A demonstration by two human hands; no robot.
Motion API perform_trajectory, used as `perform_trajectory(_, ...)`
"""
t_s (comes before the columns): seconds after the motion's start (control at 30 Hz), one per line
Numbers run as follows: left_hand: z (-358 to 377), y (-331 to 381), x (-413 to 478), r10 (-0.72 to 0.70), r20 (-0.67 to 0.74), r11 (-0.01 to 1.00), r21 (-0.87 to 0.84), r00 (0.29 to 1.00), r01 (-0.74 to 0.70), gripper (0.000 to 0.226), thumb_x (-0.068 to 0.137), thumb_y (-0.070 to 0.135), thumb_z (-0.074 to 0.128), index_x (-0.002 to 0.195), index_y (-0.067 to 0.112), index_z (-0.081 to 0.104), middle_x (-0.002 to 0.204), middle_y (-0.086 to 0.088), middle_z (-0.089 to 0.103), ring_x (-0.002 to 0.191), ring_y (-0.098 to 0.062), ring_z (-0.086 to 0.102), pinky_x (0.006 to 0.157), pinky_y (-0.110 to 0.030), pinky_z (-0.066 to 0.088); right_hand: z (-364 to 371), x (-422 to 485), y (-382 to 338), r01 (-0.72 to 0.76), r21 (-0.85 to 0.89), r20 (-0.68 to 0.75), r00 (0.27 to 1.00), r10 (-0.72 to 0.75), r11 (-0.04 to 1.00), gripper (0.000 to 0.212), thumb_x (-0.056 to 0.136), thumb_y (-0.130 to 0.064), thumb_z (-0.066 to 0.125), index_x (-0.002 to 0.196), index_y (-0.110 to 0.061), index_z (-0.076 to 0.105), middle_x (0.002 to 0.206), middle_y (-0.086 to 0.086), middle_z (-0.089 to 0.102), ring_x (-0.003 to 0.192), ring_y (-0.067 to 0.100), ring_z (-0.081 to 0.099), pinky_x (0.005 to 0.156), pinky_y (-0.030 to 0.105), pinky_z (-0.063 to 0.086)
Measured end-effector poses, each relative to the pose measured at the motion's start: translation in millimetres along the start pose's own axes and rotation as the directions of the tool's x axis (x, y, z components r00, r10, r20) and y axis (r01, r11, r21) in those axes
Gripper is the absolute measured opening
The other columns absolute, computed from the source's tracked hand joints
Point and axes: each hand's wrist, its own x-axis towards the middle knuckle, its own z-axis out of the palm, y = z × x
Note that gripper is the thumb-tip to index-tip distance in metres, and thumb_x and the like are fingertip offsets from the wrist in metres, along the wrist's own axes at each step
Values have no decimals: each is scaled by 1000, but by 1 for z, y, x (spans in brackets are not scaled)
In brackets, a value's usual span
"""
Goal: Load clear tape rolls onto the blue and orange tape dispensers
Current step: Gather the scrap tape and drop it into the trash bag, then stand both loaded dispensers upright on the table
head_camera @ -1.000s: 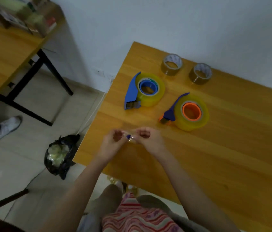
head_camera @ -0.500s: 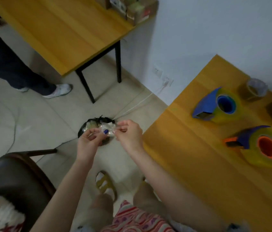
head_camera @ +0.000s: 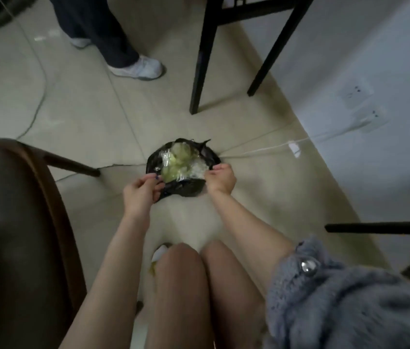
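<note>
- The view has been turned from the table down to the floor, so the dispensers and tape rolls are not seen now.
- The left hand (head_camera: 141, 195) is held at the left edge of the black bag (head_camera: 186, 191), and the right hand (head_camera: 220, 178) at its right edge.
- The fingers of both hands are curled. Whether the rim or a scrap is pinched cannot be told.
- Crumpled clear and yellow-green scraps (head_camera: 173, 165) are seen inside the bag. The clear scrap held a second ago was probably dropped in, so only tidying seems to be left.

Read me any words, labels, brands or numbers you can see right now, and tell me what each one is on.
None: no text can be read in this view.
wall sockets: only plug holes show, no lettering.
black bag with clear wrapping inside: no print visible, too blurred.
white shoe: no logo legible.
</note>
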Motion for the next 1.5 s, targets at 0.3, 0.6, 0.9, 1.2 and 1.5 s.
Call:
perform_trajectory(0.3,-37,-65,80,161,-81,979,-113,984,-169,22,89,-1,48,81,16,61,85,-1,65,74,-9,61,58,-10,47,108,124,56,198,-242,-35,976,-213,950,19,80,-2,59,97,-6,65,100,13,71,100,28,64,82,23,44)
perform_trajectory(0.6,-39,-76,52,19,-92,998,-55,996,-24,19,88,1,51,82,15,62,80,1,65,75,-10,58,68,-19,44,103,121,70,176,-236,65,984,-166,956,17,83,4,57,95,-2,67,99,16,71,95,28,66,76,17,44)
perform_trajectory(0.9,-1,63,-106,-59,-29,996,58,998,61,21,88,-1,48,79,14,60,80,0,64,72,-10,57,68,-20,43,-41,-77,-62,114,17,151,982,-116,993,13,87,-4,60,97,1,67,102,14,70,97,24,65,73,13,40)
perform_trajectory(1.2,78,163,-202,17,111,953,300,994,-50,28,89,-3,41,69,12,55,70,-4,56,59,-11,50,49,-12,43,-187,-181,-146,29,287,47,998,-44,958,25,92,-22,52,102,-3,65,100,16,69,93,31,64,88,43,52)
perform_trajectory(1.5,208,136,-308,3,578,807,481,816,-343,20,91,5,47,73,11,55,70,-5,57,67,-18,54,60,-23,45,-348,-199,-114,80,456,-148,989,-13,886,28,94,-28,51,105,-4,60,101,16,69,81,26,68,64,34,58)
